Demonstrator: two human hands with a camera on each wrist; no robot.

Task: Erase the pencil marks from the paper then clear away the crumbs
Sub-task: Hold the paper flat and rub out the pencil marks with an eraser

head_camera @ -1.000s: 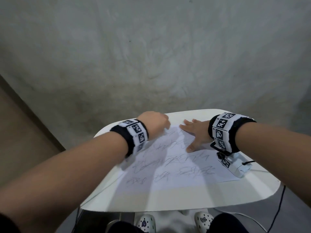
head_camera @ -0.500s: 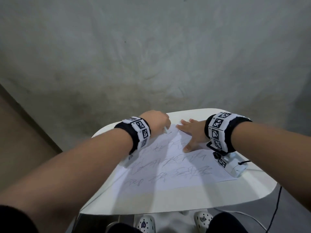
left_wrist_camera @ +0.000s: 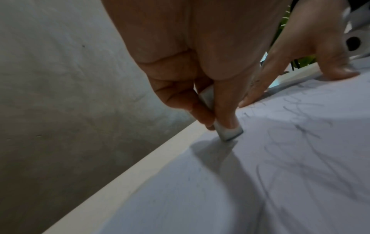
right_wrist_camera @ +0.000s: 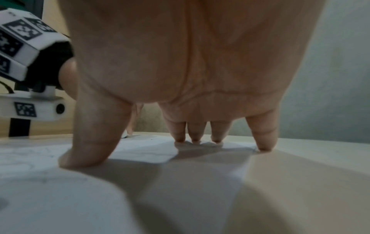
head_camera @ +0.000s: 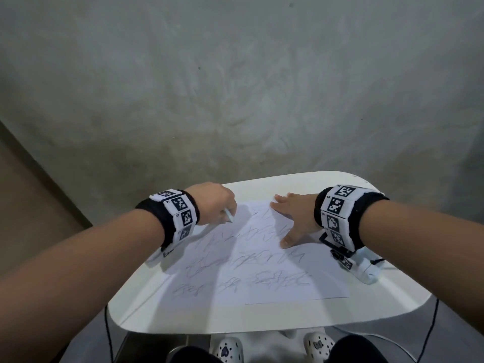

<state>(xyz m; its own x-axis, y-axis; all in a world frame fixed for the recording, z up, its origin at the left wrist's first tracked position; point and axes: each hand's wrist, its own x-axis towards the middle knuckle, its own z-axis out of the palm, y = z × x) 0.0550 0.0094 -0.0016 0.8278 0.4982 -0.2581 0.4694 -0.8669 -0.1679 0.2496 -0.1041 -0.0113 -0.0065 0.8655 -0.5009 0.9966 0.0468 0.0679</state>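
Observation:
A white sheet of paper (head_camera: pixel 262 260) covered in grey pencil scribbles lies on a small white table (head_camera: pixel 366 310). My left hand (head_camera: pixel 214 203) pinches a small white eraser (head_camera: pixel 228 215) between thumb and fingers and presses its end onto the paper's far left corner; the left wrist view shows the eraser (left_wrist_camera: pixel 228 133) touching the paper (left_wrist_camera: pixel 260 182). My right hand (head_camera: pixel 293 213) lies flat with its fingers spread on the paper's far right part, thumb (right_wrist_camera: pixel 94 142) and fingertips (right_wrist_camera: pixel 196 136) pressing down.
The table is small with rounded corners, and its far edge (head_camera: pixel 288 176) is close behind both hands. A grey concrete floor (head_camera: pixel 235 100) surrounds it. Cables hang off the right side (head_camera: pixel 432 323). My feet in white clogs (head_camera: pixel 227 349) are under the near edge.
My left hand has shifted left with the eraser toward the paper's far left corner. The right hand has stayed pressed on the sheet.

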